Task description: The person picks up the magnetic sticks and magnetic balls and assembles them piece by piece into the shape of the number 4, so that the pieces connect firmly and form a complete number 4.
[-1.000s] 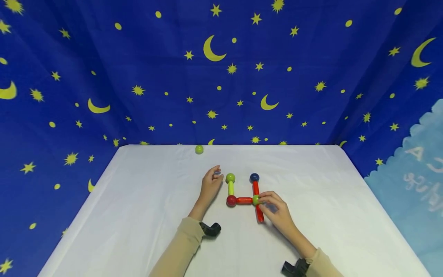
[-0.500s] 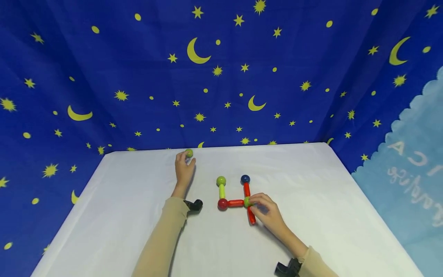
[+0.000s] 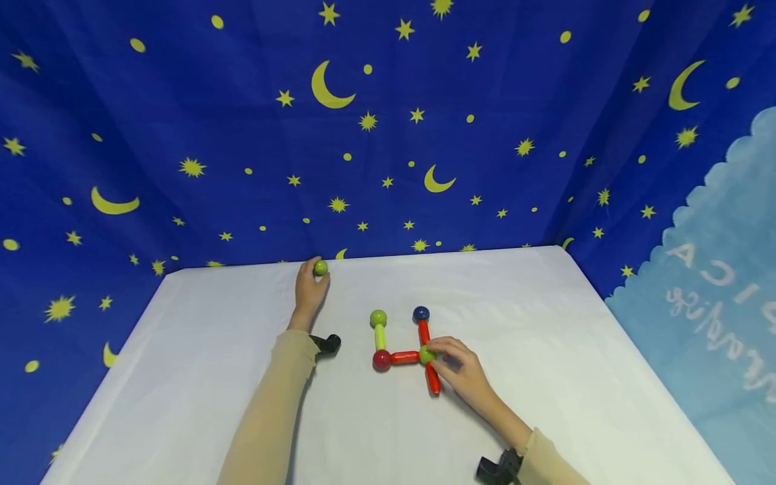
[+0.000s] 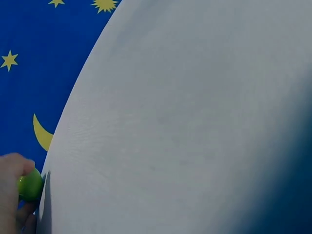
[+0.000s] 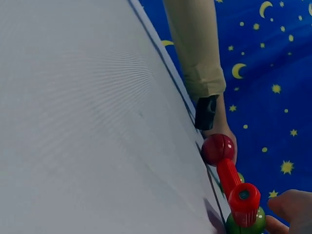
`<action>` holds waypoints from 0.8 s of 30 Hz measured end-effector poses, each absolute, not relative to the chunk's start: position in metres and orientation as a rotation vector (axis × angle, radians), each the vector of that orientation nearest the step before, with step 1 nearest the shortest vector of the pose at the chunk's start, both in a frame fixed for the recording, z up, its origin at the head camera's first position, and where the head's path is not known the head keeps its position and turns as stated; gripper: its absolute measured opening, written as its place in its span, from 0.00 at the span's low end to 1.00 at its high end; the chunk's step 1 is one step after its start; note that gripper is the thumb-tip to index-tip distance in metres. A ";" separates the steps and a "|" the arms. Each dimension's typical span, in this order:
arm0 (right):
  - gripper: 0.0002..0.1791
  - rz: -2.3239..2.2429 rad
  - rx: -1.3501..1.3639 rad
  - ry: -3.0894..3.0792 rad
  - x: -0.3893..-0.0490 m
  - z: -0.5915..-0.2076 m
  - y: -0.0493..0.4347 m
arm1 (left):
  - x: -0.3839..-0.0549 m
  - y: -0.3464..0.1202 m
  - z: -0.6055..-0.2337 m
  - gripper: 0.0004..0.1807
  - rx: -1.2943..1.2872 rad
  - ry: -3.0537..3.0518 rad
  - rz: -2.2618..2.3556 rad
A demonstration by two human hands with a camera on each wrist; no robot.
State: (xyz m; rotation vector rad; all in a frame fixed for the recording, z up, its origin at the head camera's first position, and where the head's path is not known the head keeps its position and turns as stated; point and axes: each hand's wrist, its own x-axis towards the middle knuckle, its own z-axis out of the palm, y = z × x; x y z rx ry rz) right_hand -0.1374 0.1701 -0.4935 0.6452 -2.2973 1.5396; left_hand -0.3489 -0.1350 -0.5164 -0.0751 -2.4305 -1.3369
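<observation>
At the table's far edge my left hand [image 3: 310, 288] holds a loose green ball [image 3: 320, 267] between thumb and fingers; the left wrist view shows the same green ball [image 4: 30, 186] against the thumb. My right hand [image 3: 465, 372] pinches another green ball [image 3: 427, 355], part of a joined figure of magnetic rods and balls. From that ball a red rod [image 3: 405, 358] leads to a red ball [image 3: 382, 360], then a yellow-green rod [image 3: 380, 337] and a green ball [image 3: 378, 318]. One more red rod [image 3: 424, 331] reaches a blue ball [image 3: 421, 314]; a third red rod [image 3: 433, 380] points nearer.
A white cloth covers the table [image 3: 521, 289]. Behind it hangs a blue curtain [image 3: 273, 135] with yellow stars and moons, and a light-blue banner [image 3: 715, 283] is at the right. Each wrist wears a black camera mount [image 3: 500, 468].
My left hand has reached away and to the left, from beside the figure to the loose green ball, and taken hold of it. The right hand stays at its ball. The head view has shifted.
</observation>
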 end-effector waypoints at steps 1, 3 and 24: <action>0.14 1.551 0.641 -2.303 -0.138 -0.494 0.170 | -0.348 -0.136 -0.516 0.23 -0.071 -2.425 -1.339; 0.15 1.584 0.616 -2.320 -0.139 -0.494 0.171 | -0.346 -0.138 -0.516 0.22 -0.060 -2.407 -1.352; 0.13 1.692 0.495 -2.370 -0.147 -0.498 0.175 | -0.320 -0.156 -0.518 0.25 -0.041 -2.385 -1.457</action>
